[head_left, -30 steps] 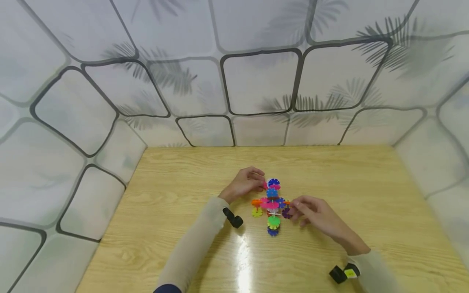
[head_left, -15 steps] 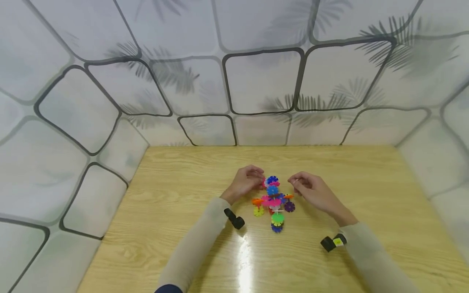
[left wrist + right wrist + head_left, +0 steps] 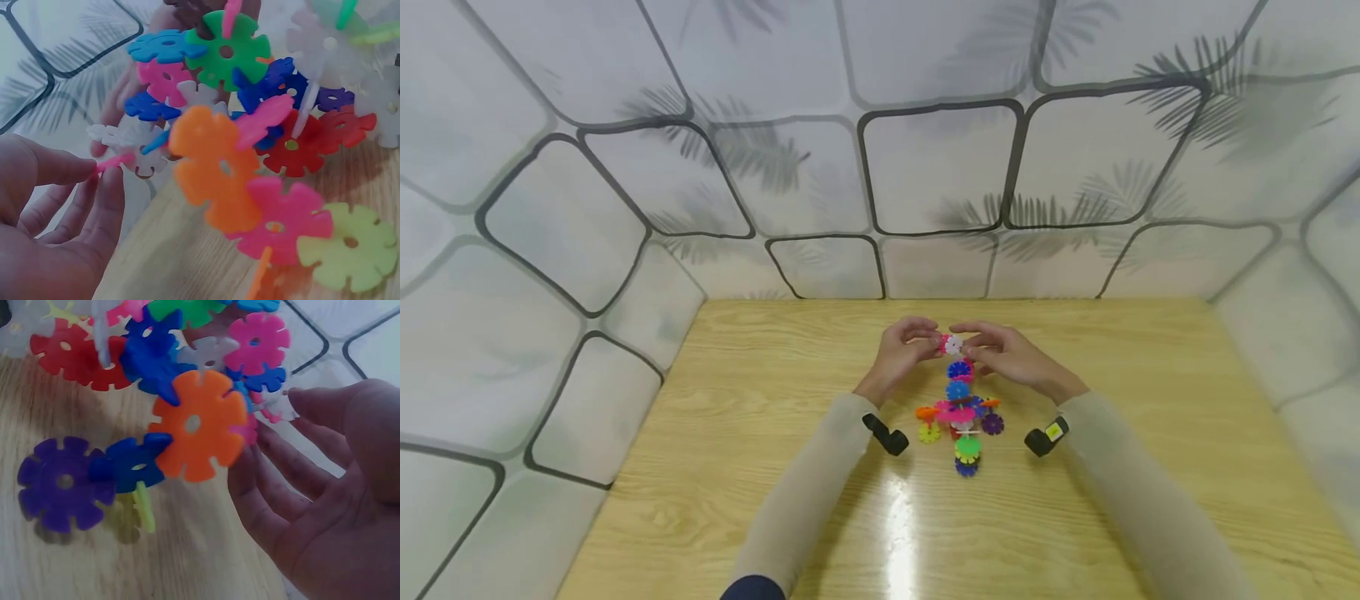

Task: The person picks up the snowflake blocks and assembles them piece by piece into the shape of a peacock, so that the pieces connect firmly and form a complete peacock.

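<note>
A colourful model of interlocking plastic snowflake discs stands on the wooden table, its pink middle disc (image 3: 957, 414) showing in the head view. At its far end my left hand (image 3: 904, 348) pinches a pink snowflake disc (image 3: 114, 164) between thumb and fingertips. This disc joins a white snowflake disc (image 3: 953, 344). From the other side my right hand (image 3: 1011, 357) holds the white disc by its edge, thumb on top, the other fingers partly behind the pieces. An orange disc (image 3: 200, 425) and a purple disc (image 3: 65, 481) stick out on the model's right side.
The wooden table (image 3: 760, 467) extends around the model on all sides. Behind it rises a wall (image 3: 936, 175) covered with a dark-lined, leaf-patterned sheet. Green and blue discs at the model's near end (image 3: 967, 450) point toward me.
My right hand has moved from the model's right side up to its far end, where it meets the white disc. My left hand has shifted slightly farther away, still pinching the pink disc.
</note>
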`<control>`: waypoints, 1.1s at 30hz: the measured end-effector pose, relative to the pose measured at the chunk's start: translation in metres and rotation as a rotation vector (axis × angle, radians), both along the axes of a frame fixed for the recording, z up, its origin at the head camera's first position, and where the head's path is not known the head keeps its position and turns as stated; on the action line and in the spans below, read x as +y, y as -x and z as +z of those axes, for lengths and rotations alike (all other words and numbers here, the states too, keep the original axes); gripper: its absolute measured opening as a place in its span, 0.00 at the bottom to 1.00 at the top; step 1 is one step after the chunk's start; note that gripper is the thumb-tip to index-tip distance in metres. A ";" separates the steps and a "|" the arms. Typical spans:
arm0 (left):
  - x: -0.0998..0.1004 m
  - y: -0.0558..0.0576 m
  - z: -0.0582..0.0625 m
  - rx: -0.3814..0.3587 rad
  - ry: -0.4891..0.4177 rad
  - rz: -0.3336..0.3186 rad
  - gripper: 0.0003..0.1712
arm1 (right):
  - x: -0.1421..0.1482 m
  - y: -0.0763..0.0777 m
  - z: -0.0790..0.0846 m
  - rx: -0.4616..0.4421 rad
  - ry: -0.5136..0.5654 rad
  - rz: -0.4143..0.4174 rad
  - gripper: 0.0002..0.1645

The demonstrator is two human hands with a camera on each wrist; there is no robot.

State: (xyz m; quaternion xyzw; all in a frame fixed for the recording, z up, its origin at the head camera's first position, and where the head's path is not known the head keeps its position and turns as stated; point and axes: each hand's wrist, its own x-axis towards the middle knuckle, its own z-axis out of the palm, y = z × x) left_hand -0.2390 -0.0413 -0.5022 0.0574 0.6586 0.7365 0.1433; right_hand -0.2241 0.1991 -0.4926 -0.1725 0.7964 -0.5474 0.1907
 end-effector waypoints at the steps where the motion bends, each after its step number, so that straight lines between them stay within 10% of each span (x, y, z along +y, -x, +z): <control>1: 0.001 0.000 -0.001 0.004 -0.001 0.003 0.22 | -0.001 0.001 -0.001 -0.011 0.005 -0.001 0.30; 9: -0.005 -0.010 -0.003 0.051 -0.046 -0.030 0.19 | -0.003 0.001 -0.006 -0.099 0.085 -0.101 0.32; 21: -0.032 -0.066 0.000 0.372 0.481 -0.420 0.27 | 0.018 -0.004 -0.021 -0.232 0.209 -0.142 0.34; 33: -0.034 -0.091 -0.001 0.520 0.637 -0.417 0.12 | 0.015 -0.016 -0.035 -0.247 0.228 -0.149 0.30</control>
